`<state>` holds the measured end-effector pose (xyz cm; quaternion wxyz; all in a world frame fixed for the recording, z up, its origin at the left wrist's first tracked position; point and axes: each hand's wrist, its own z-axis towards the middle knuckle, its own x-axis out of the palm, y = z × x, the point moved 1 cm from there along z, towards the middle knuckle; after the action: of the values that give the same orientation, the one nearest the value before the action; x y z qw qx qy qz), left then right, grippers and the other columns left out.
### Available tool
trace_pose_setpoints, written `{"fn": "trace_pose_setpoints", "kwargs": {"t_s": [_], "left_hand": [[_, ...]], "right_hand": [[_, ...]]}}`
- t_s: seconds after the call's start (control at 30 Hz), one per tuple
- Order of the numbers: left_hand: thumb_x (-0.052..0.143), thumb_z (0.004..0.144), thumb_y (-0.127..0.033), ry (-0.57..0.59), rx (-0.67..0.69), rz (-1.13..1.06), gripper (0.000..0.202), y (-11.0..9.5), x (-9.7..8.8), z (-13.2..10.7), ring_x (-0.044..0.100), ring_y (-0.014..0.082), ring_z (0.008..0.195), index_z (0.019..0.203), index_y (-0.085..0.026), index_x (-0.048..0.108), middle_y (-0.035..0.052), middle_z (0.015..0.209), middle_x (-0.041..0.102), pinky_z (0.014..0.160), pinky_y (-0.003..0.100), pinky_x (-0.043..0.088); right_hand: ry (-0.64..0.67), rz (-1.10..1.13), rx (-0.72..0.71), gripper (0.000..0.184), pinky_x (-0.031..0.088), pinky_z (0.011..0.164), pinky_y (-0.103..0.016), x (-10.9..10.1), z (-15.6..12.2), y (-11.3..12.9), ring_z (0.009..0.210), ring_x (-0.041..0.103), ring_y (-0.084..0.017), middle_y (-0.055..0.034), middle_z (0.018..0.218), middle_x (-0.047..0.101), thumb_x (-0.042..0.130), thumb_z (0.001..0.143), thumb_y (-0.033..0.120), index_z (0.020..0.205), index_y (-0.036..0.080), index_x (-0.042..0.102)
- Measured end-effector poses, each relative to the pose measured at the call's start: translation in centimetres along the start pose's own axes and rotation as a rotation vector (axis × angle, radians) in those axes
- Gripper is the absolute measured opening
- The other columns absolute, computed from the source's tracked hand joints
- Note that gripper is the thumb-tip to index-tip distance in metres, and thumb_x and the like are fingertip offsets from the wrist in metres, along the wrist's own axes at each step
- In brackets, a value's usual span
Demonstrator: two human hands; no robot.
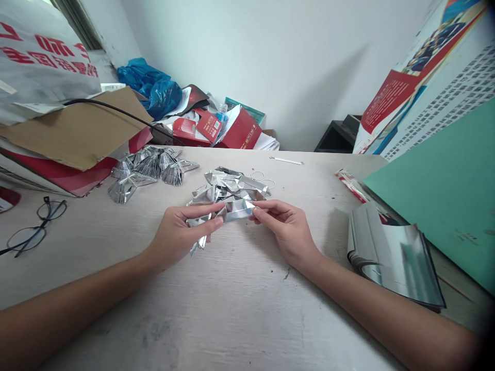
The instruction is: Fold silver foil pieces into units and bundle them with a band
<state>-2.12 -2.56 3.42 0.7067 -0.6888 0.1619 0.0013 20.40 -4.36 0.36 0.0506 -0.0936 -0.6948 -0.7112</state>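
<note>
Both my hands hold one folded strip of silver foil [236, 210] above the table. My left hand [185, 226] pinches its left part between thumb and fingers, and more crumpled foil hangs below that hand. At the right end, my right hand [284, 226] grips the strip between thumb and forefinger. Just behind lies a pile of loose folded foil pieces [235, 183]. Farther left sit several pleated, fan-shaped foil pieces [149, 167], each pinched narrow in the middle or at one end.
Glasses [38, 226] lie at the left, near a cardboard flap [85, 129]. Rings of thin band [263, 179] and a white strip [286, 161] lie behind the foil. At right are a stack of silver sheets [394, 252] and a green board [444, 190]. Red boxes [240, 129] stand behind.
</note>
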Motion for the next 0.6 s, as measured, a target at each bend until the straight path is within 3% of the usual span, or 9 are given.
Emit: {"fn": "trace_pose_setpoints", "kwargs": {"t_s": [0.23, 0.37, 0.5, 0.6], "left_hand": [[0.084, 0.078, -0.039, 0.221, -0.067, -0.008, 0.049, 0.1, 0.4, -0.6, 0.050, 0.0084, 0.048, 0.125, -0.029, 0.074, -0.0013, 0.062, 0.067, 0.047, 0.021, 0.044], [0.083, 0.079, -0.040, 0.317, -0.104, -0.072, 0.050, 0.3, 0.5, -0.5, 0.055, 0.0090, 0.050, 0.127, -0.029, 0.073, -0.0012, 0.065, 0.068, 0.054, 0.023, 0.049], [0.082, 0.081, -0.041, 0.292, -0.101, -0.071, 0.050, 0.5, 0.6, -0.5, 0.058, 0.0095, 0.050, 0.128, -0.031, 0.072, -0.0002, 0.072, 0.071, 0.054, 0.024, 0.048], [0.081, 0.082, -0.040, 0.270, -0.099, -0.056, 0.052, 0.4, 0.8, -0.6, 0.058, 0.0097, 0.049, 0.131, -0.030, 0.071, -0.0016, 0.064, 0.068, 0.052, 0.022, 0.047]], "right_hand": [[0.196, 0.013, -0.013, 0.021, 0.055, 0.075, -0.025, 0.6, -0.6, 0.5, 0.078, 0.072, -0.011, -0.0045, 0.087, 0.078, 0.078, 0.080, 0.035, 0.094, 0.019, 0.076], [0.161, 0.006, -0.002, 0.024, 0.053, 0.071, -0.022, 0.4, -0.6, 0.4, 0.077, 0.069, -0.009, -0.0035, 0.084, 0.075, 0.077, 0.081, 0.036, 0.097, 0.018, 0.074], [0.170, 0.215, 0.192, 0.045, 0.058, 0.071, -0.022, 1.1, -1.1, 0.2, 0.072, 0.068, -0.007, 0.0032, 0.078, 0.069, 0.084, 0.074, 0.030, 0.114, 0.022, 0.064], [0.168, 0.362, 0.357, 0.055, 0.062, 0.075, -0.023, 1.6, -1.5, 0.2, 0.070, 0.069, -0.006, 0.0054, 0.077, 0.069, 0.088, 0.068, 0.024, 0.116, 0.022, 0.062]]}}
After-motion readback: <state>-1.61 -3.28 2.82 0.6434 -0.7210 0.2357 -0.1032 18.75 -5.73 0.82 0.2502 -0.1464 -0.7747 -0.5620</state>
